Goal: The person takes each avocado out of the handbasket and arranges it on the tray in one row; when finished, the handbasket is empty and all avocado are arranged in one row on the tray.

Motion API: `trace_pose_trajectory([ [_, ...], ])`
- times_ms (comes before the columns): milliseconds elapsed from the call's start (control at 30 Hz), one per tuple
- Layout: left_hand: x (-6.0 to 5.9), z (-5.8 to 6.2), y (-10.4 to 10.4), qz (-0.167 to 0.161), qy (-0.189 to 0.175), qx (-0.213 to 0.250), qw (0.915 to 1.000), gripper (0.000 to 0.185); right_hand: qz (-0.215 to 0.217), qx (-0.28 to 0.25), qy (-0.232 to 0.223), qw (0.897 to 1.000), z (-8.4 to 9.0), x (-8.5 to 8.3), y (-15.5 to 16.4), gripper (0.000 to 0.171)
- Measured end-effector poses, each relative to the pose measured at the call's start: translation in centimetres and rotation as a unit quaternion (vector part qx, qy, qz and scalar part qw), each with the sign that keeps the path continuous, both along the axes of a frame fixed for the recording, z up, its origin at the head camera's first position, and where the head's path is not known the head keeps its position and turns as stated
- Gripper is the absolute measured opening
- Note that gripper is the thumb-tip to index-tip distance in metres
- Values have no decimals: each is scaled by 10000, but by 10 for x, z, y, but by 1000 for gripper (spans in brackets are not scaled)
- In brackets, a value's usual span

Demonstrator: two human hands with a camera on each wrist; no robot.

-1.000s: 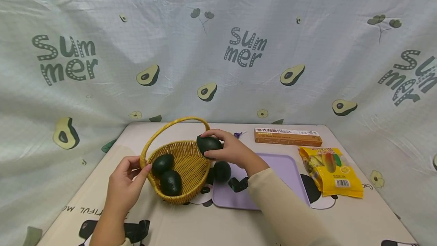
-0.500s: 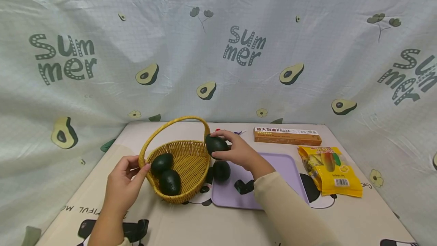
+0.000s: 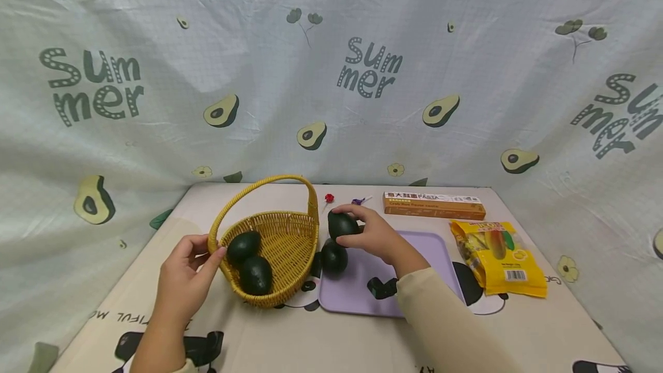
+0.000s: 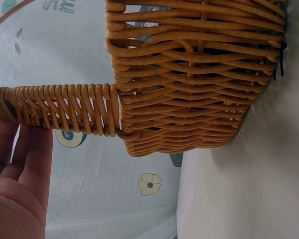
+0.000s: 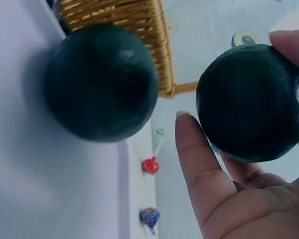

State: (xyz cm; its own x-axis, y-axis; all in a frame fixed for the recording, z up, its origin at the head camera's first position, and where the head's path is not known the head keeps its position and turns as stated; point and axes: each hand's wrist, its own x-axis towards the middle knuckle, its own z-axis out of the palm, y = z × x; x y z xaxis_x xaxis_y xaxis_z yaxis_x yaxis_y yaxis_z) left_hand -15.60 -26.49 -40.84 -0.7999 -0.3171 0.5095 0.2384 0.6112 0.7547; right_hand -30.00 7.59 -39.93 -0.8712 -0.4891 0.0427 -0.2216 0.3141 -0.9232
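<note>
My left hand (image 3: pixel 178 281) grips the handle (image 4: pixel 60 107) of a yellow wicker basket (image 3: pixel 285 252), thumb in front and fingers behind. Two dark green avocados (image 3: pixel 256 276) lie in the basket's left side. To the right of the basket, my right hand (image 3: pixel 377 238) holds another avocado (image 3: pixel 342 225) between thumb and fingers. Below it a further avocado (image 3: pixel 334 259) rests on the left part of a light purple tray (image 3: pixel 432 275). The right wrist view shows the held avocado (image 5: pixel 251 102) apart from the one on the tray (image 5: pixel 102 82).
Behind the tray lie a red lollipop (image 3: pixel 329 198) and a purple lollipop (image 3: pixel 358 201). A pasta box (image 3: pixel 434 206) lies at the back right, and a yellow snack bag (image 3: pixel 499 261) sits right of the tray. A printed curtain (image 3: pixel 331 73) hangs behind the table.
My right hand has carried the avocado rightward, from over the basket's right rim to above the tray's back left corner. The left hand keeps its grip on the handle.
</note>
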Motion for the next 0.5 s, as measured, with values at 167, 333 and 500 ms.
trace_pose_trajectory([
  [167, 1, 0, -1, 15, -27, 10, 10000, 28, 4, 128, 22, 9999, -9, 1, 7, 55],
  [333, 0, 0, -1, -20, -17, 30, 10000, 27, 31, 263, 0, 9996, -19, 2, 15, 60],
  [500, -1, 1, -1, -11, -89, -19, 10000, 25, -191, 314, 50, 9993, -27, 2, 21, 67],
])
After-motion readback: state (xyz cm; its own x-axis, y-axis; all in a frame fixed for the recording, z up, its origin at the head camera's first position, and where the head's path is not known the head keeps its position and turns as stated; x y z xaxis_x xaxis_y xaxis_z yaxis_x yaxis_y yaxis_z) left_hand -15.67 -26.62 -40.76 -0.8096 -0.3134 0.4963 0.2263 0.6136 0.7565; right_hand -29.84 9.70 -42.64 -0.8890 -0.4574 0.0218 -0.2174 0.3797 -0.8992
